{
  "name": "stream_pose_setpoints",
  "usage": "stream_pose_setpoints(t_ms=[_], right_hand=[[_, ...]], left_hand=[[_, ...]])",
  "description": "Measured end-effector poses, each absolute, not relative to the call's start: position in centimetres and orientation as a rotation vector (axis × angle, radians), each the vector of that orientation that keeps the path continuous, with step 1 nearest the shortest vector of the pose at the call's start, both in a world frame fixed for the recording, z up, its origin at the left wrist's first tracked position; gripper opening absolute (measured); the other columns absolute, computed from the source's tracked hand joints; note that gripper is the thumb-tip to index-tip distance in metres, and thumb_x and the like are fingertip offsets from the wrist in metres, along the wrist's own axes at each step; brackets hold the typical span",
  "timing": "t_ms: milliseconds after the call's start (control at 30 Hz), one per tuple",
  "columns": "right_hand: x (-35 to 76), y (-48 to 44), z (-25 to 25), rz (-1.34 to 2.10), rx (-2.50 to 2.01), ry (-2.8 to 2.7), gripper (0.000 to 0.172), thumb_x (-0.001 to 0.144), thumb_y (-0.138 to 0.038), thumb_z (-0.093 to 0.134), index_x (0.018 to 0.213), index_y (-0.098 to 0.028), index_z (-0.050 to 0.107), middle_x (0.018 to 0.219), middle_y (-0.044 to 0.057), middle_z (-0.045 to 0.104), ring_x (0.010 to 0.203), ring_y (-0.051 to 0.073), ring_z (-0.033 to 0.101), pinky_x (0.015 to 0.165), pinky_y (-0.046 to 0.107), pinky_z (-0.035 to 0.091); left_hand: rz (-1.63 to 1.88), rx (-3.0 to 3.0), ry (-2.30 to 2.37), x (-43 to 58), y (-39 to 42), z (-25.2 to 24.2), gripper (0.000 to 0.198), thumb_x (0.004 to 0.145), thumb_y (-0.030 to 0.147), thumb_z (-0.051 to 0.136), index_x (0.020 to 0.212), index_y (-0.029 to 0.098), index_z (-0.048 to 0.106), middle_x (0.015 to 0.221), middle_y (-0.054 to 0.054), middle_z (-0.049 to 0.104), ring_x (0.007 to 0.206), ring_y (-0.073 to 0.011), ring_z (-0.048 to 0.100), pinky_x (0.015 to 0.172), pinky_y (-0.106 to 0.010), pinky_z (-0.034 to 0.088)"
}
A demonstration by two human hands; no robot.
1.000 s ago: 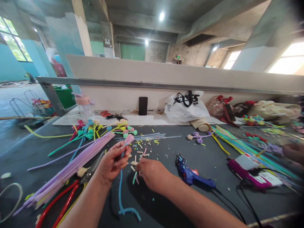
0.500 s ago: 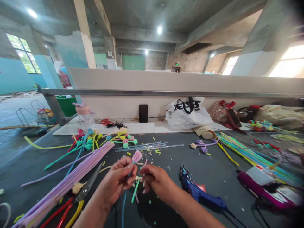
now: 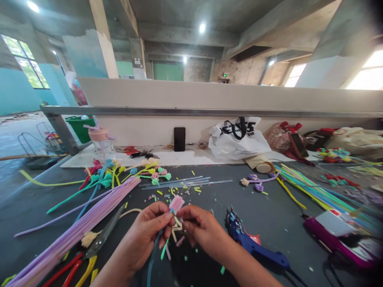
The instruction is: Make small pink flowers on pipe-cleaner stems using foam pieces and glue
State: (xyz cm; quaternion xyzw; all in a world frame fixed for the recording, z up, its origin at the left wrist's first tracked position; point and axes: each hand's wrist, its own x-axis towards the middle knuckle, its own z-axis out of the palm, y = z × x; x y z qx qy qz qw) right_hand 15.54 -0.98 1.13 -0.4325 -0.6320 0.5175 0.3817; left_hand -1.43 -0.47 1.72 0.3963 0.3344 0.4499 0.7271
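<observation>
My left hand [image 3: 149, 233] is closed on a blue pipe-cleaner stem [image 3: 152, 259] topped with a small pink fuzzy bud [image 3: 176, 203]. My right hand [image 3: 200, 229] pinches at the stem just under the bud, touching my left fingertips. Both hands hover over the dark table [image 3: 36, 207], above short cut bits of coloured pipe cleaner [image 3: 175, 233]. What the right fingers hold, if anything besides the stem, is too small to make out.
A bundle of lilac pipe cleaners [image 3: 77, 229] and scissors with red and yellow handles [image 3: 89, 251] lie left. A blue glue gun [image 3: 254, 247] lies right, a purple one [image 3: 338, 239] farther right. Finished stems [image 3: 125, 173], clear glue sticks [image 3: 185, 181], a white bag [image 3: 236, 137], and a phone [image 3: 179, 138] sit behind.
My right hand left the table scraps and rose to meet my left hand at the pink bud. The left hand with the stem drifted slightly right and nearer to me.
</observation>
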Motion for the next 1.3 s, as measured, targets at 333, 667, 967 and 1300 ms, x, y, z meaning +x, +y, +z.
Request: stream_pose_setpoints(t_ms=[333,667,967,1300], right_hand=[[16.7,-0.1,2.1,1.231,-1.139,-1.196,0.018,0.068,-0.032,0.066,0.068,-0.016,0.058,0.050,-0.005,0.052,0.044,0.008,0.046,0.047,0.020,0.036],[17.0,-0.2,2.3,0.951,-1.040,-1.468,0.011,0.069,-0.021,0.067,0.062,-0.017,0.060,0.073,-0.001,0.055,0.070,0.013,0.051,0.064,0.023,0.039],[19.1,1.2,2.4,0.297,-1.490,-2.109,0.009,0.074,-0.015,0.063,0.065,-0.017,0.062,0.074,0.002,0.059,0.075,0.015,0.055,0.069,0.025,0.041],[20.7,-0.5,5.2,0.137,-1.746,-2.233,0.015,0.080,-0.014,0.049,0.083,-0.018,0.063,0.089,0.005,0.061,0.088,0.016,0.056,0.079,0.024,0.040]], left_hand=[[1.035,1.104,1.005,-0.4,-0.7,1.2,0.022,0.071,0.035,0.063,0.064,0.016,0.054,0.043,0.003,0.053,0.035,-0.0072,0.042,0.035,-0.018,0.036],[1.043,0.828,0.783,-1.0,-1.2,2.7,0.016,0.076,0.027,0.060,0.068,0.015,0.053,0.062,0.002,0.057,0.042,-0.0040,0.041,0.034,-0.013,0.031],[1.045,0.680,0.571,-2.5,-0.4,2.8,0.008,0.075,0.018,0.061,0.072,0.012,0.057,0.067,0.000,0.054,0.043,-0.0018,0.038,0.031,-0.010,0.027],[1.006,0.743,0.508,-2.3,-0.8,2.4,0.011,0.074,0.019,0.062,0.068,0.012,0.057,0.065,0.000,0.053,0.045,-0.0030,0.039,0.032,-0.011,0.027]])
